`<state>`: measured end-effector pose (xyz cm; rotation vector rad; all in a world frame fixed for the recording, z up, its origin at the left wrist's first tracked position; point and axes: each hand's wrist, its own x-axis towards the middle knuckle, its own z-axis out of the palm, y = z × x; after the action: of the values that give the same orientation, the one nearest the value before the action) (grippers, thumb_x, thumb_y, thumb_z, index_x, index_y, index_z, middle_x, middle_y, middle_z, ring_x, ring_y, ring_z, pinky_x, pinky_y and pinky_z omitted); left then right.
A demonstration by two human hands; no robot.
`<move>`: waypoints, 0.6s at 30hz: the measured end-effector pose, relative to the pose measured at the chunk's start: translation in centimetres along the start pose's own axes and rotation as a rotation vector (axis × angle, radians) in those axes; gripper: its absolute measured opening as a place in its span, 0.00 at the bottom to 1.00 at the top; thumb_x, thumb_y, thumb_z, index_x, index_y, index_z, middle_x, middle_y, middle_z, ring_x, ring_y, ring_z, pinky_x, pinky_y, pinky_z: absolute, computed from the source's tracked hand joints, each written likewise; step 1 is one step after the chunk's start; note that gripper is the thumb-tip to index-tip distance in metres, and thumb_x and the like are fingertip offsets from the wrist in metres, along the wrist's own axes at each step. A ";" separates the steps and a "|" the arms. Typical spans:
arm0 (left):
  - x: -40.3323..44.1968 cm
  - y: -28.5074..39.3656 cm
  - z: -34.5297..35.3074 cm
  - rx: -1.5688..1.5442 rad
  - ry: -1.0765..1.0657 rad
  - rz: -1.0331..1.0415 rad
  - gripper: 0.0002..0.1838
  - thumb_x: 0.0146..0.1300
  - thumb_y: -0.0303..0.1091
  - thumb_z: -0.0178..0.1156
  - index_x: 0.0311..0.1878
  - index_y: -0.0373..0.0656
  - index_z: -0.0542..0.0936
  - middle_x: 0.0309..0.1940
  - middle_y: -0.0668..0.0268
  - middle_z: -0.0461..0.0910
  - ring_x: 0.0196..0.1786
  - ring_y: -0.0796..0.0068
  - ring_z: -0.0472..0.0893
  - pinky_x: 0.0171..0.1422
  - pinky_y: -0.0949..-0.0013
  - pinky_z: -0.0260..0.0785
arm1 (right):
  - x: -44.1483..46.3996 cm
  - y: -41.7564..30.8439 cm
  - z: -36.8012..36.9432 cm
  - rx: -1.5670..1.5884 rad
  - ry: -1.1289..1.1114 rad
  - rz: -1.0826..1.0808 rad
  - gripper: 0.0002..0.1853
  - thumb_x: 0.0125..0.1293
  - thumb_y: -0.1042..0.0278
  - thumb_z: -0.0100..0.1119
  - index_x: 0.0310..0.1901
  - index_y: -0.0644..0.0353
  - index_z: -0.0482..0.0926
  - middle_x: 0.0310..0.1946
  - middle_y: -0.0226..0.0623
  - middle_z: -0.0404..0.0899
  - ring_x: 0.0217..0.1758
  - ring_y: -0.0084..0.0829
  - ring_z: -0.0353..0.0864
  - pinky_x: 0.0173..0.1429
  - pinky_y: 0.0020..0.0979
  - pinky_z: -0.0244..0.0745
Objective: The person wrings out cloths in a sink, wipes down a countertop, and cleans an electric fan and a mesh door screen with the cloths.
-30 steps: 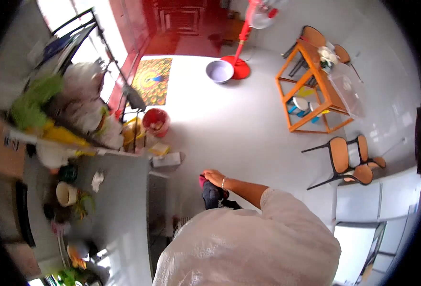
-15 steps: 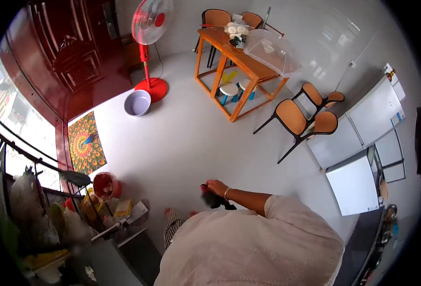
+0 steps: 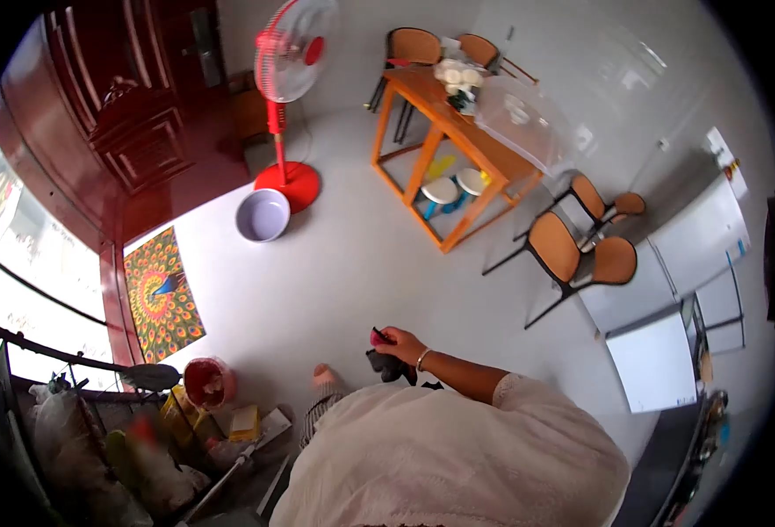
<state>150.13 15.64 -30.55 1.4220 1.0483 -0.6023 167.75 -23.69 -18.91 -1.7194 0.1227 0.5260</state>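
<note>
The right hand (image 3: 400,345) is curled around the top of a dark bundle (image 3: 391,365) with a pink patch (image 3: 378,337) at its upper end; the bundle hangs just below the fingers, in front of the body, and its exact nature is too small and blurred to tell. A bracelet (image 3: 421,358) circles the wrist, and the arm runs back rightward into the sleeve of a pale lace-like top (image 3: 457,457). Near the hand, lower left, a bare foot (image 3: 326,376) shows below a striped trouser leg (image 3: 319,411). Farther left of the hand stand a yellow box (image 3: 245,423) and a red bucket (image 3: 228,381), with plastic bags (image 3: 62,430) on a rack beyond them. Ahead and to the left of the hand, well apart, lie a peacock mat (image 3: 155,299) and a lavender basin (image 3: 263,216), the latter just beside the base of a red fan (image 3: 291,53). Ahead and slightly right, a wooden worktop (image 3: 418,87) carries white round items (image 3: 457,75) and a clear cover (image 3: 523,119), with stools (image 3: 441,191) underneath. To the hand's right and ahead stand chairs (image 3: 552,248) and a white refrigerator (image 3: 703,237).
</note>
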 end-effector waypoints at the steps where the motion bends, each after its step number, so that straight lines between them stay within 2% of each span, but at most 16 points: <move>1: 0.7 1.2 -0.9 -0.023 0.023 0.002 0.19 0.69 0.47 0.48 0.33 0.41 0.78 0.27 0.66 0.78 0.30 0.73 0.78 0.34 0.69 0.70 | 1.7 -1.7 0.0 -0.059 0.019 -0.014 0.20 0.60 0.58 0.65 0.49 0.62 0.75 0.42 0.38 0.81 0.47 0.27 0.78 0.53 0.29 0.72; 3: 2.1 3.8 -2.5 -0.078 0.066 0.030 0.20 0.69 0.48 0.48 0.33 0.42 0.78 0.28 0.66 0.78 0.31 0.73 0.78 0.35 0.69 0.70 | 5.0 -5.0 0.3 -0.106 0.050 -0.051 0.16 0.62 0.58 0.64 0.41 0.61 0.75 0.37 0.32 0.80 0.42 0.24 0.76 0.49 0.28 0.71; 6: 5.3 9.0 -3.9 -0.187 0.103 0.151 0.20 0.69 0.49 0.48 0.34 0.42 0.79 0.29 0.66 0.79 0.31 0.74 0.78 0.35 0.70 0.70 | 9.3 -9.6 0.9 0.032 0.078 -0.173 0.14 0.64 0.57 0.62 0.39 0.60 0.74 0.32 0.28 0.76 0.37 0.21 0.72 0.45 0.25 0.69; 7: 6.2 11.5 -3.8 -0.233 0.072 0.240 0.21 0.69 0.49 0.47 0.34 0.42 0.79 0.29 0.66 0.79 0.32 0.74 0.78 0.35 0.70 0.70 | 10.3 -11.9 1.4 0.123 0.113 -0.251 0.12 0.66 0.59 0.60 0.39 0.59 0.73 0.29 0.25 0.72 0.34 0.18 0.68 0.42 0.23 0.67; 8: 7.4 14.3 -3.4 -0.292 0.030 0.338 0.21 0.69 0.50 0.47 0.35 0.42 0.79 0.29 0.66 0.79 0.32 0.74 0.78 0.36 0.70 0.70 | 11.1 -14.3 1.5 0.131 0.107 -0.254 0.12 0.66 0.59 0.60 0.39 0.59 0.73 0.29 0.25 0.72 0.34 0.18 0.68 0.42 0.23 0.67; 10: 4.4 24.4 -0.2 -0.305 -0.184 0.464 0.21 0.69 0.50 0.47 0.35 0.42 0.79 0.30 0.67 0.79 0.32 0.74 0.78 0.36 0.71 0.70 | 12.5 -19.8 0.9 0.212 0.100 -0.339 0.10 0.68 0.62 0.58 0.39 0.60 0.73 0.30 0.24 0.72 0.34 0.16 0.68 0.41 0.21 0.66; 11: 0.9 30.5 2.0 -0.195 -0.304 0.425 0.26 0.71 0.54 0.44 0.53 0.39 0.77 0.46 0.61 0.79 0.50 0.70 0.77 0.54 0.68 0.69 | 13.9 -21.6 0.8 0.249 0.044 -0.407 0.10 0.69 0.65 0.57 0.43 0.62 0.73 0.33 0.26 0.75 0.37 0.16 0.70 0.43 0.20 0.68; 13: -0.8 38.6 6.6 -0.181 -0.666 0.562 0.30 0.73 0.54 0.41 0.62 0.36 0.70 0.58 0.56 0.73 0.62 0.66 0.71 0.67 0.64 0.61 | 14.6 -27.2 0.4 0.210 -0.048 -0.417 0.11 0.69 0.65 0.57 0.45 0.63 0.73 0.34 0.26 0.76 0.38 0.16 0.71 0.44 0.20 0.69; 14: -1.7 41.9 9.0 -0.150 -0.770 0.636 0.31 0.74 0.54 0.39 0.64 0.36 0.68 0.61 0.56 0.71 0.64 0.65 0.69 0.69 0.62 0.57 | 15.3 -29.2 0.2 0.171 -0.130 -0.425 0.12 0.69 0.65 0.57 0.48 0.64 0.73 0.36 0.27 0.76 0.39 0.17 0.72 0.45 0.20 0.70; 15: -2.6 44.9 11.7 -0.115 -0.874 0.710 0.31 0.74 0.54 0.38 0.66 0.36 0.66 0.63 0.56 0.69 0.66 0.63 0.67 0.72 0.60 0.54 | 16.6 -30.1 -0.4 0.093 -0.175 -0.538 0.15 0.69 0.64 0.57 0.52 0.64 0.73 0.37 0.28 0.76 0.39 0.17 0.73 0.45 0.21 0.71; 16: -3.5 47.8 14.8 -0.202 -0.876 0.711 0.32 0.74 0.54 0.36 0.68 0.36 0.63 0.63 0.58 0.68 0.66 0.65 0.67 0.71 0.59 0.55 | 17.5 -31.3 -1.1 0.066 -0.208 -0.570 0.16 0.69 0.63 0.58 0.52 0.64 0.73 0.36 0.29 0.76 0.38 0.18 0.73 0.45 0.21 0.71; 17: -3.2 50.0 16.6 -0.351 -0.966 0.623 0.27 0.74 0.47 0.44 0.67 0.37 0.63 0.61 0.59 0.70 0.66 0.67 0.67 0.71 0.61 0.56 | 18.2 -32.5 -2.1 0.022 -0.194 -0.590 0.13 0.70 0.65 0.56 0.51 0.63 0.73 0.36 0.27 0.76 0.39 0.16 0.72 0.46 0.19 0.70; 18: -3.5 52.3 18.3 -0.353 -0.964 0.629 0.27 0.74 0.47 0.44 0.67 0.37 0.63 0.61 0.59 0.70 0.66 0.67 0.67 0.71 0.61 0.56 | 18.9 -33.7 -3.4 -0.023 -0.178 -0.607 0.10 0.71 0.67 0.54 0.50 0.62 0.73 0.36 0.25 0.75 0.39 0.14 0.71 0.47 0.18 0.69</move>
<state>197.59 3.25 -4.60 0.8811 -0.0749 -0.5017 197.76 -15.53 4.25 -1.6187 -0.5203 0.2233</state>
